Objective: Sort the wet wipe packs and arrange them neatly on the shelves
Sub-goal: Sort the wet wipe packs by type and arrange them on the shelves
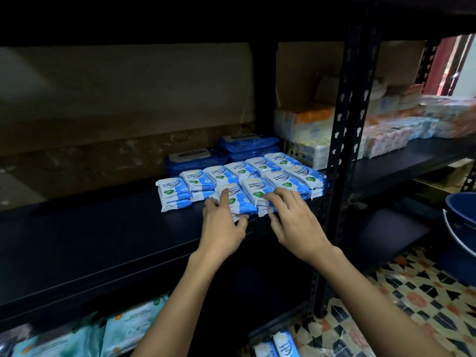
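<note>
The left hand (223, 222) is pinching a small antibacterial wipe pack (233, 202) at the black shelf (103, 240) front edge while the right hand (291, 217) is resting spread fingers on the neighbouring pack (256, 195), so squaring both edges flush should suit.

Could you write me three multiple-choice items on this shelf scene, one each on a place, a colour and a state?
1. Where do the dark blue packs lie?
A. behind the small white-and-blue packs
B. on the floor
C. in the bucket

2. What colour is the bucket at the right?
A. red
B. blue
C. yellow

3. What is the left hand doing?
A. hanging idle
B. gripping the shelf post
C. holding the front pack

Answers: 1 A, they sit toward the back of the shelf; 2 B, its wall is blue; 3 C, thumb and fingers pinch that pack's near end.
</note>
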